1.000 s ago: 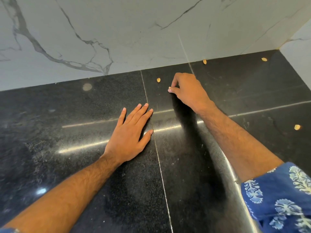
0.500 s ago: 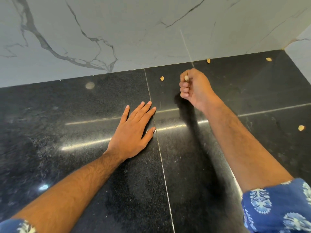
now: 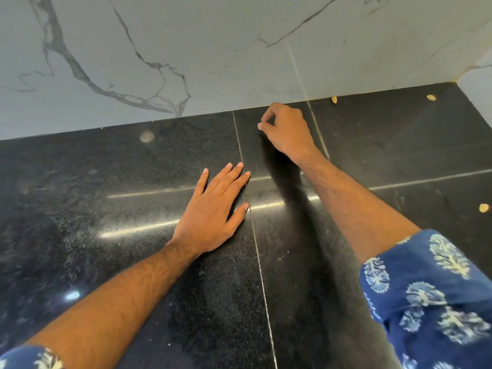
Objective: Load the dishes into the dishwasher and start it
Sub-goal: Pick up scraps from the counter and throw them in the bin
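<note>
Two hands lie on the black stone table: the left hand rests flat, fingers straight; the right hand, near the back edge, curls, its hold unclear. No dishes show.

- Two bare forearms in shot, both with dark hair along them, both uncovered from wrist up towards the elbow.
- Right sleeve: blue fabric printed with pale, cream-and-light-blue leafy flower motifs, cuff ending partway up the forearm, loose and slightly rumpled.
- Left sleeve, far across from the right sleeve: same blue print, only a corner of it showing.
- Both hands bare; short, plain nails.
</note>
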{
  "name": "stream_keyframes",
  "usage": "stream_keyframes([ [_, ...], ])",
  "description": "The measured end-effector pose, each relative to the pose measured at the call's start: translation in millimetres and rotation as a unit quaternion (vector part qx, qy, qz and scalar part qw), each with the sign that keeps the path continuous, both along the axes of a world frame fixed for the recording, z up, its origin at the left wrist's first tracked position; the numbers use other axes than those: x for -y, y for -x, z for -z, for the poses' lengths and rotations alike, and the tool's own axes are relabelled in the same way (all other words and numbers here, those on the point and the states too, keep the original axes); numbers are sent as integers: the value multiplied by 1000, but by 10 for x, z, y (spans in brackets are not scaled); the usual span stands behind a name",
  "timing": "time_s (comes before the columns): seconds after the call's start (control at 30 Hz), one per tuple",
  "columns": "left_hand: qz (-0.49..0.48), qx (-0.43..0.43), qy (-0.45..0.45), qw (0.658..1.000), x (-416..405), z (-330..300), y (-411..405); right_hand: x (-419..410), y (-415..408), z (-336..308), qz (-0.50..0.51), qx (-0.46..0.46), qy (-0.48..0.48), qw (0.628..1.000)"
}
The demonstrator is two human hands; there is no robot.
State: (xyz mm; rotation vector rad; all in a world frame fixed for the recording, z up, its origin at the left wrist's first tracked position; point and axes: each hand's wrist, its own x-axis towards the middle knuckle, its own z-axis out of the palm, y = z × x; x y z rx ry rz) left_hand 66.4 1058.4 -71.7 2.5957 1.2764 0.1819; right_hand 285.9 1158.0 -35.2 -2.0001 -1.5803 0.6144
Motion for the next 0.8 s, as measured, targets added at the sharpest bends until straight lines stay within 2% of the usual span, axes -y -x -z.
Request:
stream_keyframes([
  [0.17,1,-3,0,1000,-7,6,4,-130,35,44,31,6,-4,1000],
  [0.27,1,-6,-2,1000,-11,-3,4,-177,51,-2,-5,30,39,999],
  [0.3,1,-5,-1,1000,-8,-6,5,-164,59,-28,-12,3,52,999],
  [0.33,2,-4,-1,1000,-7,-8,1,-134,43,-71,1,-82,62,995],
  [0.37,2,-4,-2,1000,-3,-8,1,-79,23,-127,28,-232,73,969],
  [0.4,3,-4,-4,1000,-4,-8,-1,-18,-39,-182,59,-415,84,904],
  [0.43,3,-5,-5,1000,-5,-6,0,67,-135,-221,82,-580,90,805],
  [0.47,3,-5,-4,1000,-5,-4,3,148,-256,-218,89,-688,84,715],
  [0.5,3,-3,-4,1000,-8,-4,-5,222,-398,-216,100,-738,71,663],
  [0.53,2,-2,-4,1000,-6,-3,0,283,-533,-199,111,-755,60,644],
  [0.57,3,-1,-5,1000,-8,-5,-6,333,-683,-195,126,-748,49,650],
  [0.63,3,1,-4,1000,-7,3,10,355,-927,-182,169,-698,36,695],
  [0.7,3,3,-2,1000,-10,5,21,288,-1146,-156,219,-589,28,777],
  [0.8,6,-2,-2,1000,-10,-2,13,107,-1378,-96,252,-291,-13,923],
])
